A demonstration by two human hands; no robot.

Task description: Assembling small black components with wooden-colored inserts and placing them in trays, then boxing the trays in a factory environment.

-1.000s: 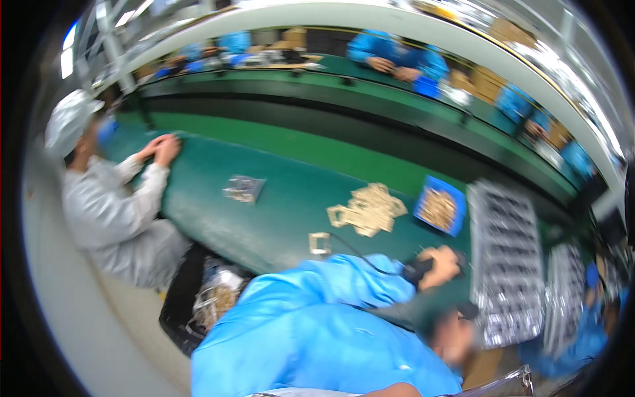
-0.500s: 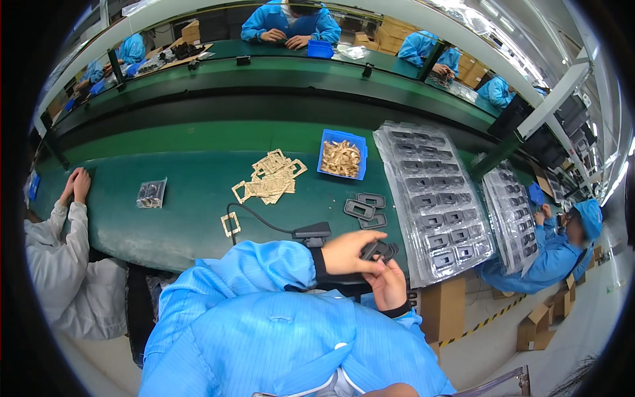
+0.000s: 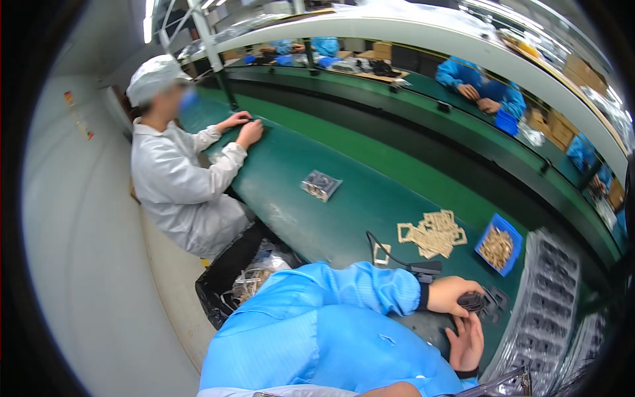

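My left hand [image 3: 456, 295] is closed around a dark plastic piece [image 3: 471, 302] with a rounded, ridged look; motion blur hides its detail. Just below it, my right hand [image 3: 467, 339] has its fingers spread, their tips close to the piece; whether they touch it I cannot tell. Beyond the hands lie several dark rectangular frames [image 3: 496, 304], partly covered by the left hand. A black block with a cable [image 3: 424, 268] rests by my left wrist. Farther off are a pile of cream cut-out frames [image 3: 435, 235] and a single cream frame [image 3: 381, 254].
A blue bin [image 3: 512, 262] of tan pieces stands beyond the hands. Clear trays of dark parts [image 3: 542, 311] lie at right. A bagged bundle [image 3: 321, 185] sits on the green table [image 3: 284, 205]. A black-lined waste bin [image 3: 215, 291] and a person in white [image 3: 178, 159] are at left.
The view has swung left, bringing the person in white and the waste bin into sight. My right hand has opened and come away from the dark piece, which stays in my left.
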